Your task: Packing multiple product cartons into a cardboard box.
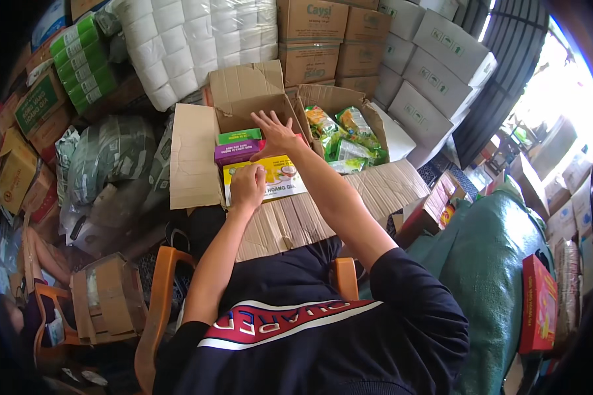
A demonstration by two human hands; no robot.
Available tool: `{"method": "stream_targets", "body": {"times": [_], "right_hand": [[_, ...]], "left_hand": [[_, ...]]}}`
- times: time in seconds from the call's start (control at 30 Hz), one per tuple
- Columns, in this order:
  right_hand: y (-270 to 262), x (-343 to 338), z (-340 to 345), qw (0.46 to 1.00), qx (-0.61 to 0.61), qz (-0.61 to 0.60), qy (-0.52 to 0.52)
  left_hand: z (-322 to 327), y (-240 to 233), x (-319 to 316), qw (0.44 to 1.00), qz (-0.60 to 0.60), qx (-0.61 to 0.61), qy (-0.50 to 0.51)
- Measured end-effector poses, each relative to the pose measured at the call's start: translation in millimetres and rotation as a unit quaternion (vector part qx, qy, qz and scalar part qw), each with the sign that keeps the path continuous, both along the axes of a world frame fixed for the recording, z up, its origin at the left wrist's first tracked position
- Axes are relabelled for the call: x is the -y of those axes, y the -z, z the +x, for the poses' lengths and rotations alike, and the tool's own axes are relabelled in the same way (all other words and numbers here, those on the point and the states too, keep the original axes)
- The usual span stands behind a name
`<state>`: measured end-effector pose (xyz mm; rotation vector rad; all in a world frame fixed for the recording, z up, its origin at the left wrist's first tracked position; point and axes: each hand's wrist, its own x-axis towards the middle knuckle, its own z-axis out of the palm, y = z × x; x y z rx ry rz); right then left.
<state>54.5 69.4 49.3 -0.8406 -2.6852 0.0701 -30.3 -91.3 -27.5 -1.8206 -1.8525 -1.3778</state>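
An opened cardboard carton (192,153) stands before me with its flaps folded out. Inside it are a green packet box (239,136), a purple packet box (236,150) and a yellow packet box (286,182) with a coconut picture; part of something red shows behind my right hand. My left hand (248,187) rests over the yellow box with its fingers curled in and nothing seen in them. Over the far right part of the carton, my right hand (276,133) spreads its fingers wide, holding nothing. Whether its palm touches a box is hidden.
Against the carton's right side stands a second carton (301,98) of green plastic packets (346,131). Stacked cartons (311,59) and wrapped white rolls (173,44) rise behind. A large green sack (484,256) lies at right. Orange chair arms (160,286) flank me; a person's leg (49,256) shows at left.
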Motion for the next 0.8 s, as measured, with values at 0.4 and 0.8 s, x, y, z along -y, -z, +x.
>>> {"method": "stream_targets", "body": {"times": [0.4,0.8], "right_hand": [[12.3,-2.0,-19.0,0.993,0.114,-0.003,-0.036],[13.5,2.1,-9.0,0.996,0.063,0.030,-0.062]], "left_hand": [[0.0,4.2,-5.7,0.999,-0.005,-0.049,-0.019],[1.4,5.9,-6.5,0.998,-0.014,-0.062,-0.030]]}}
